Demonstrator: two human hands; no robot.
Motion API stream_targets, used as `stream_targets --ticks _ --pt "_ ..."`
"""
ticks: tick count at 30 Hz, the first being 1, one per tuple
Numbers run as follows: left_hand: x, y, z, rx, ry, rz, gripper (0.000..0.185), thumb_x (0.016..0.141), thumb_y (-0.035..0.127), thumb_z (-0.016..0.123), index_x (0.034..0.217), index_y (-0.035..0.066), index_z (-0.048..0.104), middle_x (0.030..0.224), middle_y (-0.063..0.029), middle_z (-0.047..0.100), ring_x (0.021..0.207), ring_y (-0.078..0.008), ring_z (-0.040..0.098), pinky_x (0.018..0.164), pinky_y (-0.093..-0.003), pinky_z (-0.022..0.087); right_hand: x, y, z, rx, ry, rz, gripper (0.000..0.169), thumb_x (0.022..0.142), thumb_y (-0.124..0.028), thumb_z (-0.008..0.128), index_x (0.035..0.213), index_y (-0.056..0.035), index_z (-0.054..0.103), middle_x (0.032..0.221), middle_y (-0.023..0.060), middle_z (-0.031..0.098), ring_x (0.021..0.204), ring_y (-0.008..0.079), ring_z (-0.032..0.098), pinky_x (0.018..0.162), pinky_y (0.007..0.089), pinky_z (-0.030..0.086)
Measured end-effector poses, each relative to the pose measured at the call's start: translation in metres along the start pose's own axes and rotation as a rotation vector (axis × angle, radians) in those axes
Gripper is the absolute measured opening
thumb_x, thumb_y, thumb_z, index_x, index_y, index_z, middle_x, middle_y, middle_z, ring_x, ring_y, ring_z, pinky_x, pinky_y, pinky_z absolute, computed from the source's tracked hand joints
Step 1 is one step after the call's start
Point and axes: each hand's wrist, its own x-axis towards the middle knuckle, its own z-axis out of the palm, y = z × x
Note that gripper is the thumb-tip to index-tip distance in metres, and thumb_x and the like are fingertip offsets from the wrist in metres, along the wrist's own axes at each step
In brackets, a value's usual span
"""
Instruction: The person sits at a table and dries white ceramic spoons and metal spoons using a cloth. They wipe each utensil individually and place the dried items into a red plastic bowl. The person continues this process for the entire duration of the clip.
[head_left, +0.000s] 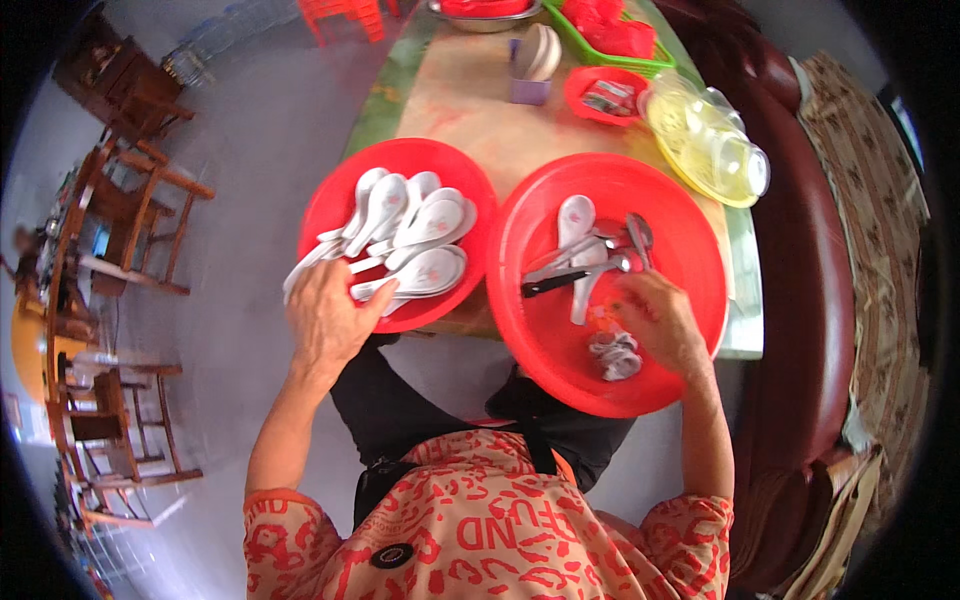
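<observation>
My left hand lies at the near left rim of a red plastic plate, its fingers among white ceramic soup spoons with floral marks; whether it grips one is unclear. Inside a deeper red plastic basin on the right, my right hand is blurred, its fingertips partly hidden, beside the cutlery. That basin holds a white soup spoon, another lying below it, several metal spoons, a black-handled utensil, and a crumpled greyish bundle near small orange pieces.
Farther back on the table stand a purple container with pale rounded pieces, a small red dish, a green basket and a yellow tray of clear cups. A dark red leather sofa flanks the right side.
</observation>
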Motion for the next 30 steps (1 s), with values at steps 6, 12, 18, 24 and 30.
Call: stream_targets --ticks 6,12,18,24,30 --pt "0.018 0.054 -0.014 -0.126 0.081 0.225 0.034 0.068 0.028 0.075 0.080 0.004 0.054 0.075 -0.0086 0.051 0.073 -0.0276 0.052 0.066 -0.0390 0.042 -0.029 -0.001 0.017 -0.274 -0.412 -0.050 0.030 0.072 -0.015 0.067 0.102 -0.0108 0.063 0.114 0.0098 0.055 0.107 0.0293 0.051 0.089 0.0409 0.044" --pt "0.030 0.161 0.041 -0.204 -0.397 0.513 0.035 0.073 0.033 0.070 0.083 0.003 0.055 0.071 -0.0137 0.061 0.068 -0.0293 0.062 0.060 -0.0395 0.050 -0.009 0.023 0.012 -0.499 -0.070 0.133 0.014 0.075 -0.011 0.057 0.089 -0.0076 0.060 0.095 0.0183 0.052 0.092 0.0364 0.056 0.070 0.0429 0.053" --pt "0.033 0.200 0.101 -0.017 -0.574 0.537 0.019 0.079 0.017 0.059 0.088 0.002 0.053 0.071 -0.0174 0.064 0.065 -0.0318 0.065 0.055 -0.0424 0.053 -0.021 0.044 0.026 -0.641 -0.186 -0.231 0.014 0.075 -0.010 0.057 0.088 -0.0095 0.058 0.095 0.0142 0.050 0.087 0.0326 0.054 0.071 0.0404 0.050" --pt "0.027 0.169 0.117 -0.702 -0.712 0.241 0.020 0.082 0.009 0.047 0.101 0.004 0.044 0.074 -0.0167 0.056 0.058 -0.0228 0.056 0.046 -0.0376 0.042 -0.017 0.039 0.004 -0.179 -0.282 0.002 0.025 0.070 -0.002 0.059 0.094 -0.0097 0.058 0.095 0.0135 0.052 0.090 0.0318 0.055 0.077 0.0409 0.047" --pt "0.038 0.176 0.059 -1.499 -1.163 -0.622 0.030 0.088 0.014 0.047 0.118 0.013 0.045 0.074 0.0050 0.046 0.049 -0.0022 0.030 0.042 -0.0166 0.025 -0.012 0.002 -0.001 0.218 0.354 -0.042 0.037 0.071 0.003 0.065 0.105 -0.0041 0.055 0.100 0.0155 0.052 0.086 0.0324 0.058 0.071 0.0382 0.050"
